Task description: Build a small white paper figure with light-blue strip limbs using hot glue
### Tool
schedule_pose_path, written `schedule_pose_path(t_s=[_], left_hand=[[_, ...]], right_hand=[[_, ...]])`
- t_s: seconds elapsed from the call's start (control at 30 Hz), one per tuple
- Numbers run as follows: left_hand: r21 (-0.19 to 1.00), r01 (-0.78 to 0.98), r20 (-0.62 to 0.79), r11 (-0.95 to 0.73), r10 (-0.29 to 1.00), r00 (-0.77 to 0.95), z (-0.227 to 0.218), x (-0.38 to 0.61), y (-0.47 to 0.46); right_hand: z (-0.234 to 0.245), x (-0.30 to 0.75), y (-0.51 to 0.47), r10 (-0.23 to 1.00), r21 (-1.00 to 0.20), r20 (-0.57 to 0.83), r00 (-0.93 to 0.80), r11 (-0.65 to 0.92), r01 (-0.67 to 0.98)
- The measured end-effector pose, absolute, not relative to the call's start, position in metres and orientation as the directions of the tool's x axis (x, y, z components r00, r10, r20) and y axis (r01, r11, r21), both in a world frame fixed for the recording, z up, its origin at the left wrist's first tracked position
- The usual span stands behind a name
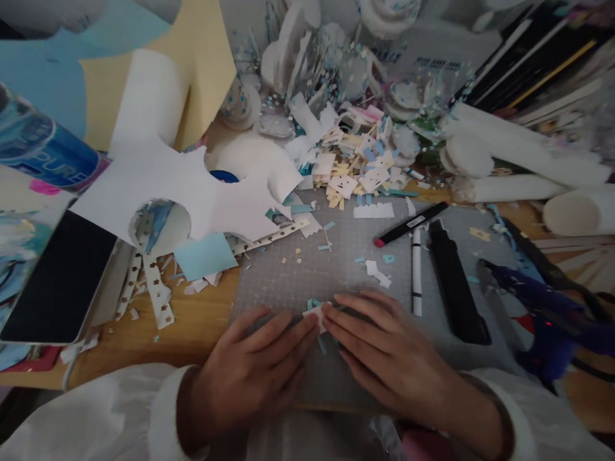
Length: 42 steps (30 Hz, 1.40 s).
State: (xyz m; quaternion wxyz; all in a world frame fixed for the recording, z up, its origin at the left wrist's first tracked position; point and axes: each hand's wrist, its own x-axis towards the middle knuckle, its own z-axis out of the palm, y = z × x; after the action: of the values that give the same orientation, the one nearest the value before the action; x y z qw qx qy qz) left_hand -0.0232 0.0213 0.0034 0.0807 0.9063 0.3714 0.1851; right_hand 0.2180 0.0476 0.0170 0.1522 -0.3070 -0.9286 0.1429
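Low over the grey cutting mat point(283, 282), my two hands meet at a small white paper piece point(313, 312) with light blue paper strips point(313, 303) at its upper edge. My left hand point(254, 362) pinches the piece from the left, its index fingertip on the white part and the thumb hidden. From the right, my right hand point(384, 352) holds the same piece with its fingertips pressed together at its edge. Another thin blue strip point(321, 346) shows just below, between the hands. Cut white scraps point(378, 273) lie beyond my right hand.
To the right are a red-tipped black pen point(410, 224), a white stick point(416, 272), a black cutter-like tool point(456, 282) and a blue glue gun point(542, 314) with a red light. Small paper figures point(360, 169) pile up behind. Cut white paper point(192, 192), a phone point(60, 275) and a bottle point(48, 144) stand left.
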Motion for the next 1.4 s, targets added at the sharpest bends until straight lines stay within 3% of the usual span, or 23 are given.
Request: schedule_pose_path(t_s=[0.17,0.43,0.6,0.77,0.9,1.03,1.23,1.4], left_hand=[[0.247,0.648,0.277,-0.721,0.693,0.666,0.008,-0.02,0.021],[0.194,0.633,0.276,-0.75,0.661,0.698,0.009,-0.016,0.019],[0.215,0.598,0.288,-0.772,0.635,0.717,0.008,-0.023,0.017],[0.193,0.586,0.332,-0.787,0.614,0.716,0.011,-0.031,0.013],[0.264,0.665,0.402,-0.699,0.706,0.583,0.013,-0.034,0.013],[0.374,0.715,0.376,-0.59,0.802,0.465,0.015,-0.028,0.021],[0.652,0.555,0.309,-0.516,0.85,0.427,0.019,-0.012,0.032],[0.669,0.544,0.306,-0.506,0.855,0.419,0.02,-0.006,0.036]], right_hand=[[0.012,0.218,0.035,0.661,-0.279,0.146,-0.736,0.741,0.611],[0.006,0.218,0.028,0.708,-0.358,0.184,-0.682,0.694,0.624],[-0.004,0.216,0.033,0.756,-0.502,0.335,-0.563,0.649,0.572],[-0.008,0.214,0.04,0.814,-0.465,0.295,-0.501,0.58,0.669],[-0.009,0.212,0.038,0.807,-0.517,0.312,-0.501,0.587,0.623],[-0.007,0.21,0.034,0.796,-0.562,0.368,-0.48,0.602,0.567],[0.004,0.205,0.025,0.8,-0.654,0.435,-0.414,0.596,0.465],[0.007,0.201,0.019,0.854,-0.735,0.388,-0.347,0.514,0.442]])
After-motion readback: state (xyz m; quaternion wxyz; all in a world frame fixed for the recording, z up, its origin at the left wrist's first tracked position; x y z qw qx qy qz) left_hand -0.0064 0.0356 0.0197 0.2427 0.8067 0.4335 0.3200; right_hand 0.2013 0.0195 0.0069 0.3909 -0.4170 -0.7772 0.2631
